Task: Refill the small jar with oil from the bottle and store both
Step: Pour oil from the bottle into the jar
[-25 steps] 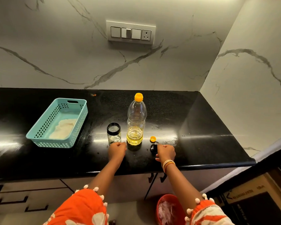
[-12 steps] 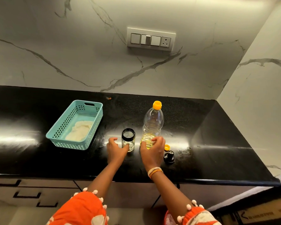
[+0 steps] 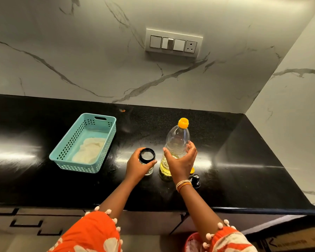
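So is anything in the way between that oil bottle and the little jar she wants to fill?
Nothing visible. The clear plastic oil bottle, in her right hand, stands just right of the small glass jar in her left hand; only bare black countertop between. The jar's mouth is open.

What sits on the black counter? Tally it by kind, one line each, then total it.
Basket: 1, the teal basket
Bottle: 1, the oil bottle
Jar: 1, the small jar
Loose caps: 2, the black lid and the yellow cap
Total: 5
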